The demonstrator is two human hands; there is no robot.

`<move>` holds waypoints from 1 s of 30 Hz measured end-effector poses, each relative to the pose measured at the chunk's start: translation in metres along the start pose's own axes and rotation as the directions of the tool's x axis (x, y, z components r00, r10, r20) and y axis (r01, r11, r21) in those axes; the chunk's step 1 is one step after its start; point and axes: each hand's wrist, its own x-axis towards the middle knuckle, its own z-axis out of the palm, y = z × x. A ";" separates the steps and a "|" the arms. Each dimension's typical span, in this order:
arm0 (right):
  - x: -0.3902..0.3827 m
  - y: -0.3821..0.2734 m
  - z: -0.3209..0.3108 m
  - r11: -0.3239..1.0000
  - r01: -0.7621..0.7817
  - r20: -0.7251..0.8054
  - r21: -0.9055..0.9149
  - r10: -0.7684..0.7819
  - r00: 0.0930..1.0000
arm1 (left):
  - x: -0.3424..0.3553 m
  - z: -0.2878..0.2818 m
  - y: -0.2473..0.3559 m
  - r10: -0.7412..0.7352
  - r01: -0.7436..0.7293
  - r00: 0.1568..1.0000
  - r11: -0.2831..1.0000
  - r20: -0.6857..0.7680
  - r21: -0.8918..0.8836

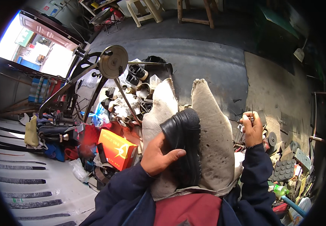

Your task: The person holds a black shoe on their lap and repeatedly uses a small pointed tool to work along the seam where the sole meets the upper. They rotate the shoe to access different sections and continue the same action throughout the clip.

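A black leather shoe (pixel 182 130) rests across my lap, on the worn light-coloured cloth (pixel 212 150) that covers my legs. My left hand (pixel 159 154) grips it from the left, with the thumb outside and the other fingers hidden in or behind the shoe. Off to the right, apart from the shoe, my right hand (pixel 252 130) is raised and closed round a small awl (pixel 252 118). Its thin metal point sticks up past the fingers; most of its handle is hidden in my palm.
Left of my legs stand an orange-yellow box (pixel 117 150) and a hand-cranked machine with a metal wheel (pixel 113 61). Shoes (pixel 136 74) and plastic bags lie beyond. Cluttered tools and a green bottle (pixel 281 189) are on the right. Stools (pixel 144 13) stand at the back.
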 end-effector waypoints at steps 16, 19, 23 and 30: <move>-0.069 -0.072 0.062 0.862 0.504 0.490 0.054 -0.463 0.739 | 0.057 -0.005 0.002 -0.204 0.185 0.979 0.915 -0.017 -0.359; -0.065 -0.073 0.065 0.859 0.512 0.505 0.021 -0.451 0.736 | 0.057 -0.007 -0.002 -0.192 0.174 0.981 0.915 -0.013 -0.364; -0.064 -0.077 0.064 0.853 0.521 0.537 -0.013 -0.434 0.723 | 0.058 -0.008 -0.005 -0.182 0.168 0.983 0.914 -0.002 -0.370; -0.056 -0.078 0.060 0.894 0.445 0.597 0.051 -0.385 0.704 | 0.057 -0.009 -0.004 -0.187 0.177 0.982 0.918 0.007 -0.356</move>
